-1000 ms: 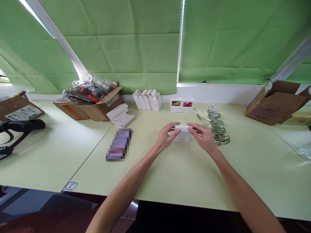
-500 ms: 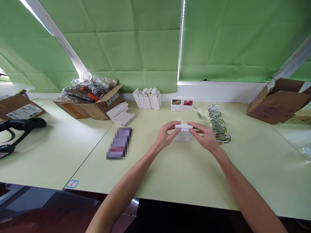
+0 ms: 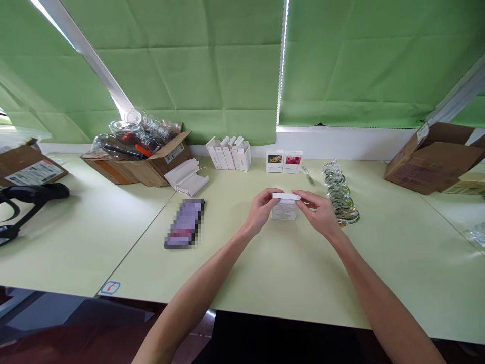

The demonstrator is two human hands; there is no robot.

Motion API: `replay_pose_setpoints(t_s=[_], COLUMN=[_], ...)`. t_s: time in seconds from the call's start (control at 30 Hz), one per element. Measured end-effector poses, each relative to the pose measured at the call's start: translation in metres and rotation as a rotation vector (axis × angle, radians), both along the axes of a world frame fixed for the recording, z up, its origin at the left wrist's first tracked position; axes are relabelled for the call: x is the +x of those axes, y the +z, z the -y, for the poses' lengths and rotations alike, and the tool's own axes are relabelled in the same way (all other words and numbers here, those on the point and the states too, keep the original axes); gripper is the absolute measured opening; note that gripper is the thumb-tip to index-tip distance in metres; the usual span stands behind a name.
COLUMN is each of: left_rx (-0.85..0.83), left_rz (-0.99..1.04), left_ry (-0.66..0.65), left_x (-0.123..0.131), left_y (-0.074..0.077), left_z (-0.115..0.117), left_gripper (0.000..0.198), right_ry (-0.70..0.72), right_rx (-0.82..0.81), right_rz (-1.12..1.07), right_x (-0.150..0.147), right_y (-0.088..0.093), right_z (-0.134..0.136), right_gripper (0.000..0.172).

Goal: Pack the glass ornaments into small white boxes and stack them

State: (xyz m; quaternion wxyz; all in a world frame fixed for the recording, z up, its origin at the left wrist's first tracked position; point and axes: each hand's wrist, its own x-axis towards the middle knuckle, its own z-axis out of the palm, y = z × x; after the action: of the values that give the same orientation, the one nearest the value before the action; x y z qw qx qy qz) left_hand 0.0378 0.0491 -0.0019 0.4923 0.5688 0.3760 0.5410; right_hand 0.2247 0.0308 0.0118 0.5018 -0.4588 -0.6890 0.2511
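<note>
A small white carton (image 3: 284, 211) with fine print on its near face stands upright on the table. My left hand (image 3: 261, 210) pinches the upper left edge of it, thumb in front. On the other side, my right hand (image 3: 317, 211) grips the upper right edge the same way. The carton's white top (image 3: 286, 196) faces up between the fingertips. Behind it stand two similar white boxes, one with a yellowish picture (image 3: 275, 161) and one with a pink picture (image 3: 293, 161). Right of my right hand lies a row of shiny silver packets (image 3: 338, 192).
A pen-like tool (image 3: 308, 176) lies near the packets. Several flat white cartons (image 3: 229, 154) stand at the back, with folded white card (image 3: 186, 178) beside them. A blurred-out phone-like device (image 3: 184, 223) lies left. Cardboard boxes stand at left (image 3: 151, 169) and right (image 3: 428, 156).
Almost nothing differs. Both hands keep their hold at the carton's top edges, and the view has shifted very slightly.
</note>
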Motion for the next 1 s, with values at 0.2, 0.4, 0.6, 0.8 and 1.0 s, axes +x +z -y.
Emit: replay_pose_setpoints(t_s=[0.2, 0.4, 0.6, 0.8, 1.0], left_rx=[0.080, 0.301, 0.335, 0.341, 0.421], left_rz=[-0.025, -0.254, -0.338, -0.338, -0.372], left_ry=[0.033, 0.031, -0.100, -0.015, 0.024], left_x=[0.003, -0.006, -0.020, -0.015, -0.018], left_y=[-0.006, -0.006, -0.004, -0.007, -0.008], left_z=[-0.001, -0.002, -0.002, 0.000, -0.002], left_gripper=[0.017, 0.022, 0.036, 0.032, 0.026], right_ry=[-0.025, 0.027, -0.006, -0.003, -0.019], right_rx=[0.051, 0.066, 0.097, 0.095, 0.106], right_rz=[0.033, 0.105, 0.091, 0.095, 0.110], right_x=[0.000, 0.005, 0.000, 0.001, 0.003], right_y=[-0.002, -0.003, -0.004, -0.006, -0.009], right_z=[0.001, 0.003, 0.004, 0.003, 0.001], right_gripper=[0.029, 0.032, 0.032, 0.031, 0.029])
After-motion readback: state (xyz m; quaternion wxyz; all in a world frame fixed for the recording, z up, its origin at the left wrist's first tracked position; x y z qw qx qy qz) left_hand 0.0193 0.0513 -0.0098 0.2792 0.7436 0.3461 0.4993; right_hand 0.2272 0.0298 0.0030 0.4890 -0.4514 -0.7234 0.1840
